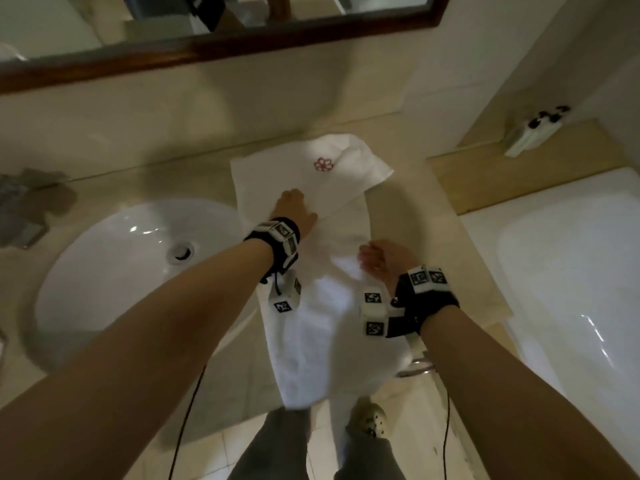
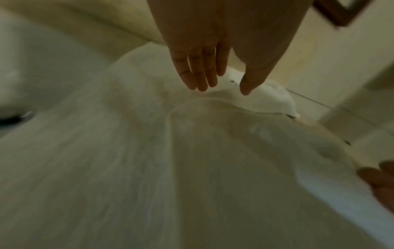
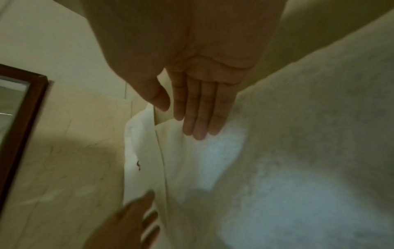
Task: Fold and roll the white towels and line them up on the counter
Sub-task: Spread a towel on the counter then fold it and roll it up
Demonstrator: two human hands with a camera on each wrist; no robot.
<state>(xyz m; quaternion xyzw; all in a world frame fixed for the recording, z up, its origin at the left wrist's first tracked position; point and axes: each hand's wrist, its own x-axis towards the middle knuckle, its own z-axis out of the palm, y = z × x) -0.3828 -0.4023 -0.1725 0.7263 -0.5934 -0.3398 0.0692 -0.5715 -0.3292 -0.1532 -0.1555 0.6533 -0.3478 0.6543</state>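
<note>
A long white towel (image 1: 322,299) with a pink flower emblem (image 1: 324,164) lies on the beige counter (image 1: 415,209) between sink and bathtub. Its far end is folded over at an angle, and its near end hangs over the counter's front edge. My left hand (image 1: 294,209) lies flat on the folded far part, and in the left wrist view its straight fingers (image 2: 200,75) touch the towel (image 2: 192,151). My right hand (image 1: 374,258) rests on the towel's right side nearer to me. In the right wrist view its fingers (image 3: 200,114) are straight over the towel (image 3: 277,168).
A white oval sink (image 1: 138,271) sits left of the towel, with a grey tap (image 1: 27,202) behind it. A white bathtub (image 1: 571,271) is on the right, with small bottles (image 1: 533,133) on its ledge. A wood-framed mirror (image 1: 207,53) hangs on the wall behind.
</note>
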